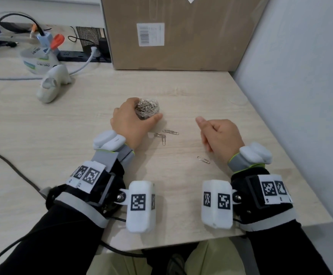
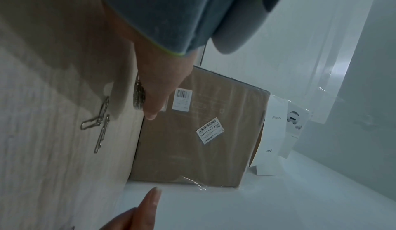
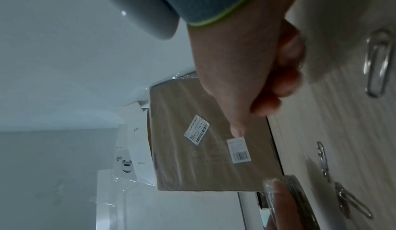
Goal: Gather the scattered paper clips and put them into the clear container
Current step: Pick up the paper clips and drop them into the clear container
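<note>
A small clear container (image 1: 147,109), heaped with silver paper clips, stands mid-table with my left hand (image 1: 131,120) gripping its side, thumb along the near wall. Three loose clips (image 1: 162,135) lie just right of that wrist; the left wrist view shows them as clips (image 2: 99,123) beside the container (image 2: 138,94). My right hand (image 1: 219,133) hovers to the right of the container, fingers curled, thumb pointing forward. The right wrist view catches a glint of wire between the curled fingers (image 3: 289,74). One more clip (image 1: 203,159) lies near the right wrist, seen close up as a clip (image 3: 378,64).
A big cardboard box (image 1: 173,32) blocks the back of the table (image 1: 82,155). A white animal figurine (image 1: 52,86), a round tub (image 1: 39,58), a power strip (image 1: 78,55) and cables sit at the back left. A wall (image 1: 300,96) runs along the right edge.
</note>
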{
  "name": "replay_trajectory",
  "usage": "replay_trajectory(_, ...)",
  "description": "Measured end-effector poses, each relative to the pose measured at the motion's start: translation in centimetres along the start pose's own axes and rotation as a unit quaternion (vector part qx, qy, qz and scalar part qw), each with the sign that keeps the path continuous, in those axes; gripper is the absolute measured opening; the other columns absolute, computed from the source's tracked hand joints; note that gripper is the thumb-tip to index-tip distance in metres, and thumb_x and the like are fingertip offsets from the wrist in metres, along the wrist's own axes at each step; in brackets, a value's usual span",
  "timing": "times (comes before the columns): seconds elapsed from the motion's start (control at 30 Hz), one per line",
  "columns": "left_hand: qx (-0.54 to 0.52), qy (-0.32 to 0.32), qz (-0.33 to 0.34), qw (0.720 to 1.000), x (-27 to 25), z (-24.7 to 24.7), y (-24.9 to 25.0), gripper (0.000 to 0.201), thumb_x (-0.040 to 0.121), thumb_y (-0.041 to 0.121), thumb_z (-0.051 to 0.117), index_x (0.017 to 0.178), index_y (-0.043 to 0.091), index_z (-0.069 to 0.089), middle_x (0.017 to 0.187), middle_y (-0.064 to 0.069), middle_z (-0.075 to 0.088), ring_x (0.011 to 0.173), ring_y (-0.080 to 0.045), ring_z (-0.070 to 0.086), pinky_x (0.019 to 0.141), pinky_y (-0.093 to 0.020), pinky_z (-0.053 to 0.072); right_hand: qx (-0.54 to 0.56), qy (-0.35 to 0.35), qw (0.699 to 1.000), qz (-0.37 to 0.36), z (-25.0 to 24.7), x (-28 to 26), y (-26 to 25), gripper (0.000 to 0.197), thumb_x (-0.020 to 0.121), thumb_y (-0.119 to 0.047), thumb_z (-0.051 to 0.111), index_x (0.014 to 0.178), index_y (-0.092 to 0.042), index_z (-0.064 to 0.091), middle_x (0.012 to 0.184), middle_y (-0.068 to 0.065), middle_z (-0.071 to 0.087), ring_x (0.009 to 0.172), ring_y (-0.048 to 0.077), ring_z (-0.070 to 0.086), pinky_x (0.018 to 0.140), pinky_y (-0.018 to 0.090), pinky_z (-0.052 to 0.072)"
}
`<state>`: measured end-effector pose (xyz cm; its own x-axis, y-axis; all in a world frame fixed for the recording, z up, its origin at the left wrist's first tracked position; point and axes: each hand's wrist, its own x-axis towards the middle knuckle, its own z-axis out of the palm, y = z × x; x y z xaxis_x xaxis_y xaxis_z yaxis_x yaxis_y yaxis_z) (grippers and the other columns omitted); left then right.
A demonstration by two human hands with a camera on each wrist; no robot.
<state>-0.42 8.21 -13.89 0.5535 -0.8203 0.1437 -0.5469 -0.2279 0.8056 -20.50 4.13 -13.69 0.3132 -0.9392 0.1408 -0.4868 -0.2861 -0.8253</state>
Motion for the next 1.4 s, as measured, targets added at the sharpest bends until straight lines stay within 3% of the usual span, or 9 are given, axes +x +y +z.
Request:
replay_trajectory(0.13, 0.0, -0.006, 0.0, 1.0, 0.0, 0.1, -0.1, 0.096, 0.048, 0.07, 0.053, 0.127, 0.017, 0.051, 0.122, -0.005, 0.063, 0.12, -0.027, 0.051, 0.102, -0.044, 0.039, 0.068, -0.138, 0.987, 0.051, 0.6, -1.0, -0.1, 0.05, 0.089, -0.044, 0.053, 0.054, -0.008, 0.056, 0.041, 0.007, 0.053, 0.031, 0.018, 0.043, 0.036, 0.017, 0.035)
replay_trajectory(0.27, -0.012, 0.002, -0.005, 1.0, 0.1, 0.0, 0.0, 0.103, 0.039, 0.075, 0.042, 0.124, 0.018, 0.053, 0.118, -0.004, 0.065, 0.116, -0.027, 0.054, 0.1, -0.044, 0.041, 0.082, -0.134, 0.987, -0.023, 1.7, -0.1, -0.1, 0.036, 0.093, -0.03, 0.051, 0.066, -0.009, 0.06, 0.057, 0.006, 0.06, 0.045, 0.014, 0.056, 0.046, 0.014, 0.042)
replay_trajectory(0.43, -0.018, 0.037, -0.025, 0.999, 0.8, -0.2, -0.7, 0.087, 0.051, 0.067, 0.057, 0.123, 0.019, 0.054, 0.117, -0.002, 0.066, 0.114, -0.027, 0.055, 0.1, -0.045, 0.042, 0.105, -0.179, 0.976, -0.061, 4.2, 1.3, -0.7, 0.02, 0.094, -0.015, 0.049, 0.08, -0.013, 0.061, 0.073, 0.003, 0.065, 0.069, 0.013, 0.065, 0.072, 0.025, 0.052)
replay_trajectory(0.5, -0.028, 0.056, -0.033, 0.998, 0.8, -0.2, -0.8, 0.083, 0.053, 0.064, 0.06, 0.122, 0.019, 0.055, 0.116, -0.003, 0.066, 0.113, -0.027, 0.056, 0.1, -0.045, 0.042, 0.135, -0.162, 0.975, -0.069, 4.6, 1.5, -1.0, 0.015, 0.093, -0.011, 0.051, 0.083, -0.009, 0.062, 0.078, 0.005, 0.066, 0.076, 0.016, 0.067, 0.078, 0.029, 0.053)
replay_trajectory(0.57, -0.033, 0.068, -0.038, 0.996, 0.7, -0.1, -0.8, 0.083, 0.051, 0.063, 0.061, 0.122, 0.019, 0.056, 0.115, -0.003, 0.067, 0.112, -0.027, 0.057, 0.099, -0.045, 0.043, 0.153, -0.103, 0.979, -0.084, 4.5, 1.4, -1.1, 0.011, 0.091, -0.008, 0.053, 0.085, -0.009, 0.062, 0.082, 0.004, 0.067, 0.076, 0.014, 0.068, 0.074, 0.024, 0.052)
replay_trajectory(0.7, -0.034, 0.053, -0.039, 0.997, 0.9, -0.3, -0.7, 0.091, 0.046, 0.067, 0.055, 0.124, 0.018, 0.054, 0.119, -0.003, 0.065, 0.115, -0.026, 0.055, 0.101, -0.045, 0.041, 0.021, 0.016, 0.993, -0.117, 3.6, 0.9, -0.4, 0.01, 0.088, -0.017, 0.058, 0.096, -0.017, 0.064, 0.095, -0.004, 0.065, 0.079, 0.007, 0.059, 0.071, 0.011, 0.042)
replay_trajectory(0.83, -0.019, 0.032, -0.032, 0.999, 1.1, -0.5, -0.9, 0.087, 0.053, 0.063, 0.058, 0.127, 0.016, 0.051, 0.123, -0.004, 0.063, 0.119, -0.027, 0.053, 0.103, -0.044, 0.04, -0.151, -0.072, 0.979, -0.118, 3.6, 1.4, 0.8, 0.04, 0.085, -0.028, 0.063, 0.122, -0.015, 0.057, 0.117, 0.004, 0.056, 0.108, 0.019, 0.049, 0.09, 0.019, 0.032)
replay_trajectory(1.03, -0.015, 0.026, -0.027, 0.999, 1.2, -0.5, -1.1, 0.086, 0.055, 0.065, 0.057, 0.126, 0.017, 0.051, 0.121, -0.004, 0.063, 0.118, -0.026, 0.053, 0.102, -0.044, 0.04, -0.179, -0.091, 0.972, -0.126, 4.7, 2.0, -0.2, 0.038, 0.082, -0.035, 0.065, 0.112, -0.012, 0.061, 0.111, 0.004, 0.054, 0.107, 0.019, 0.047, 0.086, 0.019, 0.03)
replay_trajectory(1.4, -0.007, 0.017, -0.019, 1.0, 1.2, -0.4, -1.4, 0.087, 0.056, 0.068, 0.057, 0.127, 0.017, 0.05, 0.122, -0.003, 0.062, 0.117, -0.026, 0.054, 0.101, -0.044, 0.042, -0.203, -0.095, 0.966, -0.126, 5.8, 2.1, -1.2, 0.017, 0.089, -0.013, 0.056, 0.104, -0.007, 0.06, 0.108, 0.012, 0.054, 0.103, 0.027, 0.052, 0.09, 0.04, 0.043)
